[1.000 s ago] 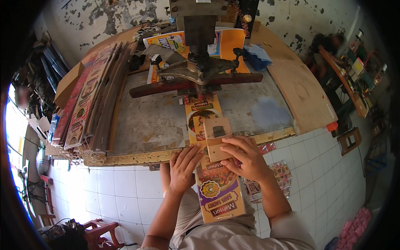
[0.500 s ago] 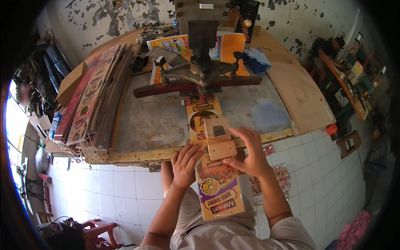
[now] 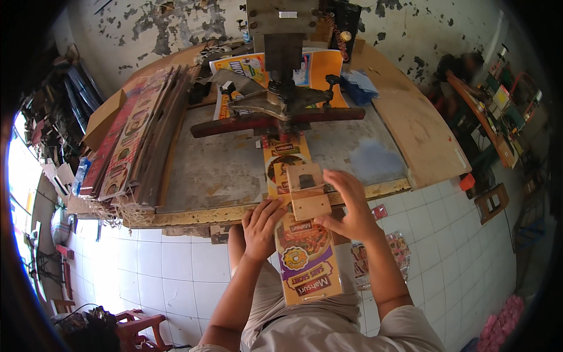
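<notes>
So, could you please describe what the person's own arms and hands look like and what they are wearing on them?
Both forearms are bare, with no gloves, watch or rings that I can make out. The left hand and right hand are uncovered. Short, light beige sleeves show near the lower edge, clearest on the right arm.

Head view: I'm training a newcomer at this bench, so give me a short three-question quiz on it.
1. True or false: both hands touch the printed strip.
2. What lies on the strip between the left hand and the right hand? A) wooden block B) hammer C) scissors
3. On which side of the bench are the printed boards stacked?

Key: 1 true; 2 A, the wooden block; 3 the person's left.
</notes>
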`<control>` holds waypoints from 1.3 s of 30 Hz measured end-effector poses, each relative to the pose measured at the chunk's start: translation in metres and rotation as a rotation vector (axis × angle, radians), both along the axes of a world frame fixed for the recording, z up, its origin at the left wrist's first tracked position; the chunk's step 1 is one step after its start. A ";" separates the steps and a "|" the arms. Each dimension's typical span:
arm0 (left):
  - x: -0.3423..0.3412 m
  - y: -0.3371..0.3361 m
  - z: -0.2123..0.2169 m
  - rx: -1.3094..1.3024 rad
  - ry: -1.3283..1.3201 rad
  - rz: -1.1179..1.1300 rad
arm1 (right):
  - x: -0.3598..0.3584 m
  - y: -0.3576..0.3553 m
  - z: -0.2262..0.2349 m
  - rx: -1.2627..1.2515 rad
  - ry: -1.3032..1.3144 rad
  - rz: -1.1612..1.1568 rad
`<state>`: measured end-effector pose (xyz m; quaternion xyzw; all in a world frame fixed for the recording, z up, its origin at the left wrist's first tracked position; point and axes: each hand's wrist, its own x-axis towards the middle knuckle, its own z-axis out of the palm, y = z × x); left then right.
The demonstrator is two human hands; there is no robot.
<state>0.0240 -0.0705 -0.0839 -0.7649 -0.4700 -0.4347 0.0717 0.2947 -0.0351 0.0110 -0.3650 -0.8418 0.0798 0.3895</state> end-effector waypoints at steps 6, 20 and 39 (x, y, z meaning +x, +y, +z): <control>0.001 0.001 -0.003 -0.016 0.008 0.007 | -0.011 -0.015 -0.003 0.003 -0.158 0.045; 0.001 0.001 -0.007 -0.020 0.009 0.023 | -0.038 0.041 -0.005 -0.097 0.057 0.183; 0.003 0.003 -0.009 -0.021 -0.010 0.034 | -0.062 0.120 -0.021 -0.019 0.035 0.134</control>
